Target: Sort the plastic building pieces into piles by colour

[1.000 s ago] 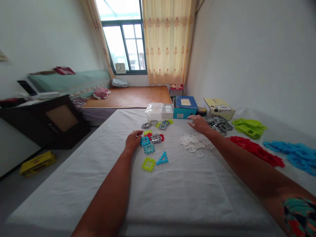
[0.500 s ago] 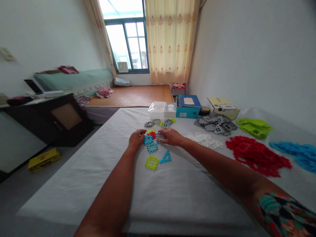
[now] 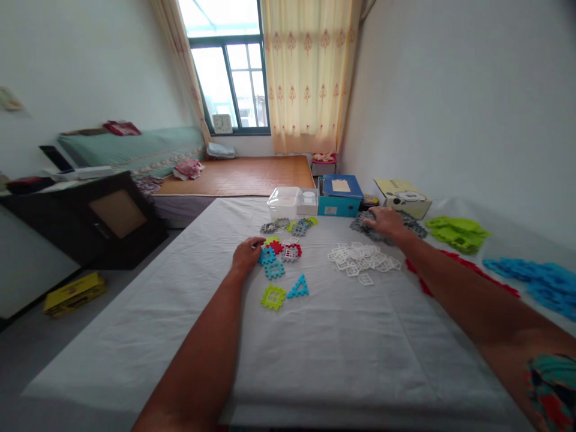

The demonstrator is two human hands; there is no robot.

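A white-covered table point(image 3: 315, 354) carries flat plastic puzzle tiles sorted by colour. My left hand point(image 3: 245, 254) rests with curled fingers on the left edge of a small joined cluster of tiles point(image 3: 279, 252) in blue, red, green and grey. My right hand point(image 3: 386, 221) lies far to the right, palm down on the grey tile pile point(image 3: 407, 223), fingers bent over the pieces. A white tile pile point(image 3: 363, 259) sits between the two hands. A loose green square tile point(image 3: 273, 297) and a blue triangle tile point(image 3: 298, 288) lie nearer me.
Red tiles point(image 3: 454, 264), green tiles point(image 3: 456, 231) and blue tiles point(image 3: 535, 281) lie along the right edge. A clear plastic box point(image 3: 283, 203), a blue box point(image 3: 339, 195) and a yellow carton point(image 3: 402, 197) stand at the far end. A dark cabinet point(image 3: 103, 219) is at left.
My right hand left the joined cluster and swung right to the grey pile. My left hand stayed on the cluster.
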